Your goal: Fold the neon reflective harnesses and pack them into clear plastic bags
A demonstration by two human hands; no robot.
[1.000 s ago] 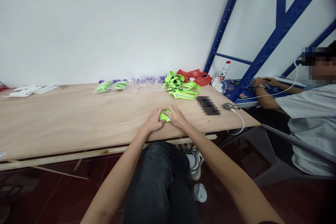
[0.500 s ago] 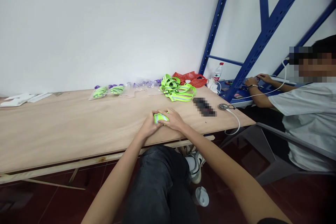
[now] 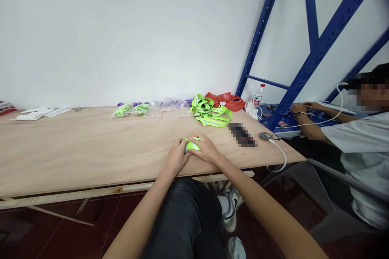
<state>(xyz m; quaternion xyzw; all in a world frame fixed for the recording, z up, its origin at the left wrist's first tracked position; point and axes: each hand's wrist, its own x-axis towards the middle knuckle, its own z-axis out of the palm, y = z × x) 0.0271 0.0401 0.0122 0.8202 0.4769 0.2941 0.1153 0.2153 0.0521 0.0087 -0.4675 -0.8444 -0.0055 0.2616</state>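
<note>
Near the table's front edge, a compact bundle of neon-yellow reflective strap (image 3: 191,146) with a silvery stripe sits between my two hands. My left hand (image 3: 176,157) closes on its left end. My right hand (image 3: 207,149) lies over its right side, fingers wrapped across the top, so much of the bundle is hidden. Farther back is a loose heap of the same reflective straps (image 3: 215,118). Two clear bags hold folded strap bundles, one bag (image 3: 122,110) left of the other bag (image 3: 141,109).
Clear plastic bags and purple pieces (image 3: 179,103) line the wall. A red plastic bag (image 3: 227,101), a blurred dark object (image 3: 242,134) and a round cabled device (image 3: 265,136) lie to the right. White papers (image 3: 36,114) lie far left. Beyond a blue rack post (image 3: 261,28), another person (image 3: 361,137) works.
The camera view has shifted, so the table and hands appear lower and farther right. The strap bundle has tilted between my hands, and both hands still grip it.
</note>
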